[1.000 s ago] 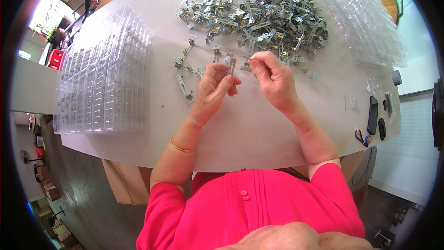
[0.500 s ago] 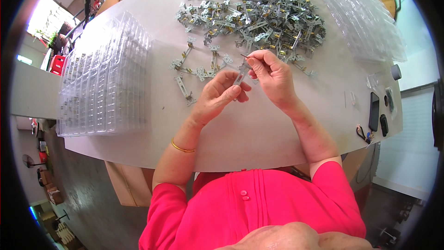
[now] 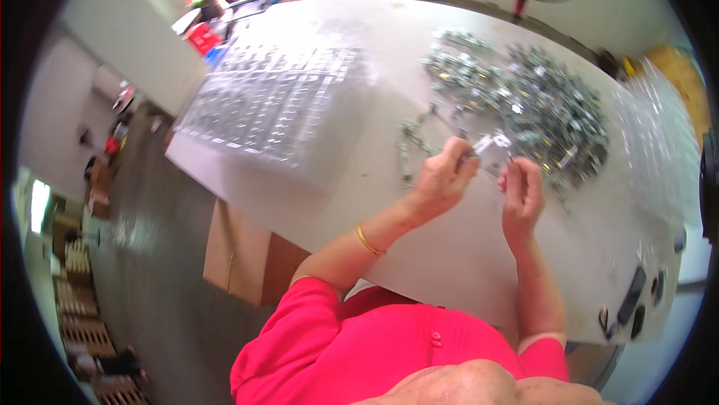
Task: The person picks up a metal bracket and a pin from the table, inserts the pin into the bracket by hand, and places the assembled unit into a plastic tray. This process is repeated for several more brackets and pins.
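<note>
My left hand (image 3: pixel 445 182) is closed on a small metal bracket (image 3: pixel 484 144), whose pale flat end sticks out past the fingertips toward the pile. Just to its right, my right hand (image 3: pixel 523 194) is pinched shut on a thin dark rod (image 3: pixel 510 155); only its tip shows, blurred. The two hands are a little apart, above the table (image 3: pixel 352 206). Beyond them spreads a heap of metal brackets (image 3: pixel 558 101) with brass-coloured parts. A few loose brackets (image 3: pixel 405 152) lie to the left of my left hand.
A tall stack of clear plastic trays (image 3: pixel 273 94) holding small parts stands on the left. More clear trays (image 3: pixel 657 146) lie at the far right. Near the right edge are a phone (image 3: pixel 632 294) and a black object (image 3: pixel 638 322). A cardboard box (image 3: pixel 243 255) sits below the table.
The view has swung to the left, so the table and heap appear farther right. My hands have moved apart; the bracket stays in the left, the rod in the right.
</note>
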`<state>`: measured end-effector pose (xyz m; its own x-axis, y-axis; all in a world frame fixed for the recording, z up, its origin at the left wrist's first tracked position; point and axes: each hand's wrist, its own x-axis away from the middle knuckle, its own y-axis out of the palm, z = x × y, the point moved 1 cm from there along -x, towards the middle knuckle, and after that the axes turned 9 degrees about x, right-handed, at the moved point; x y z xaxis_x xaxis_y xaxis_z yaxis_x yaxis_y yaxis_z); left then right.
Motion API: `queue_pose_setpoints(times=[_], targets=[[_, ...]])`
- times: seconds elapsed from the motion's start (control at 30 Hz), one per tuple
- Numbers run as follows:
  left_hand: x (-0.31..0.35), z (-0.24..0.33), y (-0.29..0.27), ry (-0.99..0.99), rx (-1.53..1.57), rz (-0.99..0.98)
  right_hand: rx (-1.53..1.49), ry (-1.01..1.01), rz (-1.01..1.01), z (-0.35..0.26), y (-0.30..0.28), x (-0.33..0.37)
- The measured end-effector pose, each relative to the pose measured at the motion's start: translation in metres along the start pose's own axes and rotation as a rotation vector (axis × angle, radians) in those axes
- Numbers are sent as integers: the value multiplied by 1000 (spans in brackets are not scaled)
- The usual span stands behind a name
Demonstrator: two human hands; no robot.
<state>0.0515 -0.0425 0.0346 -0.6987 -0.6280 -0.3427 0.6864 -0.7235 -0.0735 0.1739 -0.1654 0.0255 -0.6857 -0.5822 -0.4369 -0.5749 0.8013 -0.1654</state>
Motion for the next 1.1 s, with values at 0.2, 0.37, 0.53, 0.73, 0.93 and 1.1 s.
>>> queue_pose_setpoints(times=[0.2, 0.37, 0.53, 0.73, 0.93, 1.1], targets=[[5, 66, -35, 60, -54, 51, 140, -69, -254, 14, 20, 19], [18, 119, -83, 138, -118, 64, 159, -71, -356, 28, 20, 19], [23, 146, -148, 106, -169, 208, 191, -90, -390, 27, 21, 17], [14, 182, -228, 198, -290, 526, 228, -115, -385, 32, 21, 20], [16, 168, -292, 122, -462, 704, 245, -70, -407, 29, 20, 21], [23, 146, -320, -69, -818, 797, 264, -71, -421, 23, 20, 19]])
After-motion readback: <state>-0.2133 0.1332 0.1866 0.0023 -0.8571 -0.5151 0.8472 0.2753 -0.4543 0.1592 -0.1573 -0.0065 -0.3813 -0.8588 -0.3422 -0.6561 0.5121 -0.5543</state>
